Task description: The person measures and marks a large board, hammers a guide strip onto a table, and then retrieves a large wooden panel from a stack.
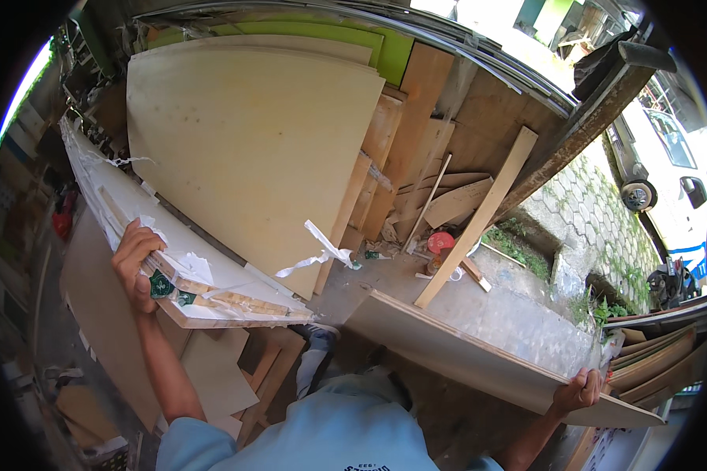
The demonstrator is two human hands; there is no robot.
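The left hand clamps the end of a wrapped stack, steadying it. The right hand grips the lower edge of a tilted board, holding it above the floor, by the leaning sheets.

2 small dark-green labels on the torn white wrapping of the board stack, beside the left hand.

Matt pale plywood sheet, torn white plastic wrap, rough stone paving
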